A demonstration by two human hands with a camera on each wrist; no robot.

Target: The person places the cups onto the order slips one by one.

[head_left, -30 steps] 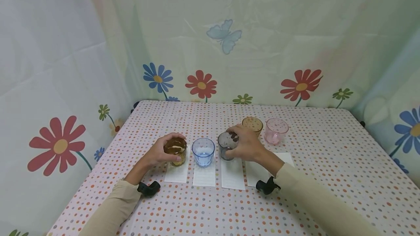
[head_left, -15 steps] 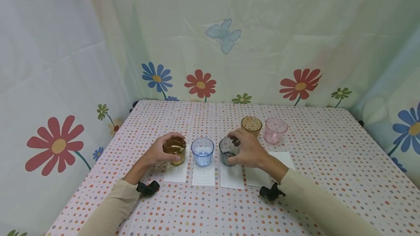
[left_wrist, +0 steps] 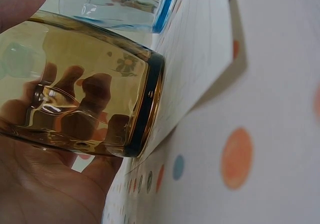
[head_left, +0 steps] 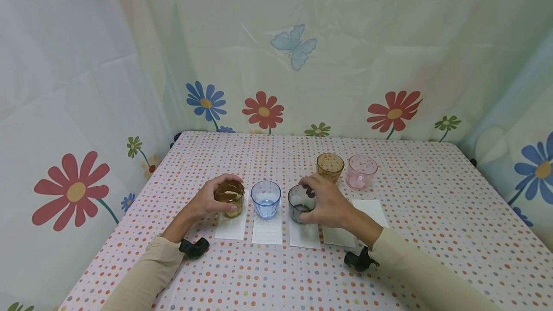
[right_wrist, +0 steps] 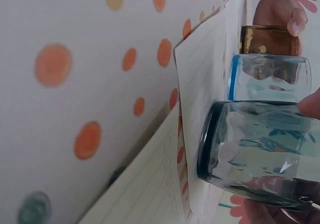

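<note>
My left hand curls round a dark amber glass, thumb on the near side and fingers on the far side. Seen from the left wrist, this glass stands upright on a ruled paper slip, its fingers showing through the wall. My right hand grips a smoky grey glass between thumb and fingers. In the right wrist view the grey glass has its base right at the third slip. Between the two hands stands a clear blue glass, untouched, on its own slip.
Beyond my right hand, a light amber glass and a pink glass stand side by side. A further paper slip lies partly under my right hand and wrist. A dotted cloth covers the table; a printed curtain hangs behind.
My right hand has drawn the grey glass a little toward me along its paper slip. My left hand and the dark amber glass have stayed in place.
</note>
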